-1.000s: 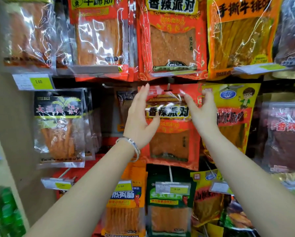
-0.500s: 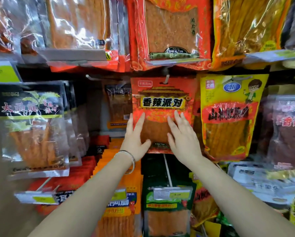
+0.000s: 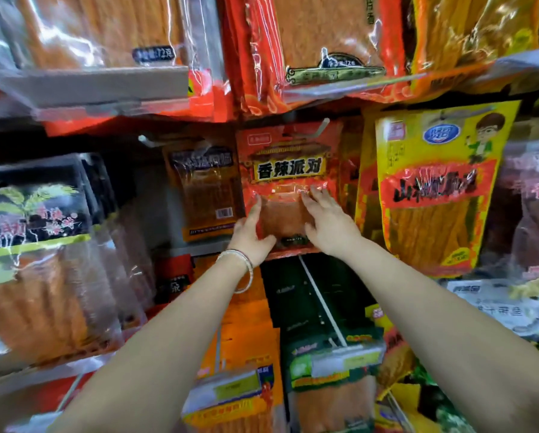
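Flatly, both hands lie open-palmed against the lower half of the red snack packet (image 3: 288, 170). The left hand (image 3: 251, 234) runs straight fingers up its left edge with the thumb laid across the bottom corner, and the right hand (image 3: 329, 225) spreads straight fingers over the clear window; neither curls round it. The packet hangs upright from a wire peg (image 3: 323, 125), its printed upper half free above the fingertips. A brown packet (image 3: 205, 195) hangs just beside its left edge, set further back; a yellow packet (image 3: 433, 220) crowds the right edge. Overhead, the upper row's packets (image 3: 324, 42) come down close to the peg; below, dark green packets (image 3: 293, 295) sit near the wrists.
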Tool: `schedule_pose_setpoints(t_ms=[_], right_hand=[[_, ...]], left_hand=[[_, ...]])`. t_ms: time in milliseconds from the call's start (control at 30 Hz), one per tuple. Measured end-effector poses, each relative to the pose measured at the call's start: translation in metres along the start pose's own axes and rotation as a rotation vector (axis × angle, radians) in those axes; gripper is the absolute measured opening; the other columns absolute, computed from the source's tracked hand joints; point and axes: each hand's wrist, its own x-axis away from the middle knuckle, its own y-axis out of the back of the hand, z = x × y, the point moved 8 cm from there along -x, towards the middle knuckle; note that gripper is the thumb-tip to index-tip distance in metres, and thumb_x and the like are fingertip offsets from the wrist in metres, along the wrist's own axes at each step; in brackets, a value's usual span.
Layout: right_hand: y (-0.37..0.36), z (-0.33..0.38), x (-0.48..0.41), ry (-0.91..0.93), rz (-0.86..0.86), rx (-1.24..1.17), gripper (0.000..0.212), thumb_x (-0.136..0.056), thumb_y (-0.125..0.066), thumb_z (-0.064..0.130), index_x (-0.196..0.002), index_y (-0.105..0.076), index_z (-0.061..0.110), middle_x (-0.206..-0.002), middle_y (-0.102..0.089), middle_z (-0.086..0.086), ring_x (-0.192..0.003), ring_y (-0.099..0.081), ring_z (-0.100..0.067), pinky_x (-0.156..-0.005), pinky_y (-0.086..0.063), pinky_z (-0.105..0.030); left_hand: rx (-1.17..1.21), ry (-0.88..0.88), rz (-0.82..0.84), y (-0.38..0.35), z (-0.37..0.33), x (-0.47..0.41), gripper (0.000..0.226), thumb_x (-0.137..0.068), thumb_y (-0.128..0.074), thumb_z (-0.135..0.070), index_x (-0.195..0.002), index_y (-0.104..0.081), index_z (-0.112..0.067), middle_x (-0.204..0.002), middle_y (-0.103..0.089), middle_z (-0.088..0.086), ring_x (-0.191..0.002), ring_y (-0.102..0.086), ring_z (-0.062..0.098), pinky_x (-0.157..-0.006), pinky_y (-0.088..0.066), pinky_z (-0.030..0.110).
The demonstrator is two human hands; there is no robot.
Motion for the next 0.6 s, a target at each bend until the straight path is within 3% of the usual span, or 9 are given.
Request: schedule_pose_setpoints(t_ms=[100, 200, 333, 433, 533, 600], right_hand=[[0.010, 0.004, 0.012, -0.059, 0.006, -0.168, 0.056, -0.093, -0.051, 0.026, -0.145, -0.036, 0.016, -0.152, -0.035, -0.006, -0.138, -0.034, -0.025, -0.110, -0.032, -0.033], [0.020, 0.012, 0.041, -0.088, 0.012, -0.291, 0.041, -0.090, -0.056, 0.033, -0.130, -0.055, 0.022, -0.128, -0.060, -0.001, -0.118, -0.055, -0.021, -0.099, -0.043, -0.031], [0.023, 0.025, 0.100, -0.098, -0.008, -0.524, 0.011, -0.088, -0.062, 0.025, -0.099, -0.063, 0.025, -0.097, -0.067, 0.005, -0.093, -0.060, -0.012, -0.090, -0.046, -0.024], [0.015, 0.044, 0.165, -0.061, -0.003, -0.661, 0.013, -0.088, -0.064, 0.017, -0.085, -0.060, 0.029, -0.075, -0.059, 0.011, -0.073, -0.056, -0.008, -0.071, -0.041, -0.009], [-0.019, 0.065, 0.240, -0.039, 0.129, -0.745, 0.025, -0.089, -0.063, 0.011, -0.082, -0.057, 0.035, -0.073, -0.058, 0.009, -0.067, -0.055, -0.012, -0.071, -0.048, -0.028], [-0.057, 0.078, 0.292, -0.052, 0.274, -0.778, 0.026, -0.088, -0.062, 0.008, -0.085, -0.058, 0.033, -0.078, -0.062, 0.001, -0.073, -0.058, -0.023, -0.076, -0.049, -0.039]], left_hand=[[-0.061, -0.012, 0.045, 0.004, -0.001, 0.014, 0.064, -0.088, -0.058, -0.021, -0.145, -0.030, -0.027, -0.146, -0.035, 0.013, -0.135, -0.033, 0.026, -0.109, -0.025, 0.026], [-0.102, -0.034, 0.006, 0.015, -0.007, 0.044, 0.032, -0.088, -0.058, -0.018, -0.119, -0.063, -0.010, -0.129, -0.056, 0.011, -0.123, -0.047, 0.022, -0.103, -0.034, 0.025], [0.108, -0.067, -0.101, 0.030, -0.021, 0.118, 0.020, -0.087, -0.060, -0.006, -0.104, -0.068, -0.007, -0.107, -0.065, 0.006, -0.092, -0.058, 0.013, -0.079, -0.038, 0.010], [0.279, -0.080, -0.146, 0.035, -0.018, 0.201, 0.020, -0.088, -0.057, 0.000, -0.101, -0.065, -0.013, -0.092, -0.061, -0.011, -0.073, -0.055, -0.005, -0.069, -0.040, 0.002], [0.396, 0.063, -0.113, 0.017, 0.028, 0.296, 0.024, -0.089, -0.054, 0.006, -0.101, -0.062, -0.013, -0.084, -0.062, -0.007, -0.069, -0.057, -0.008, -0.069, -0.044, 0.007], [0.421, 0.279, -0.067, -0.007, 0.076, 0.365, 0.017, -0.090, -0.055, 0.002, -0.102, -0.063, -0.007, -0.084, -0.064, -0.001, -0.075, -0.059, 0.003, -0.075, -0.048, 0.013]])
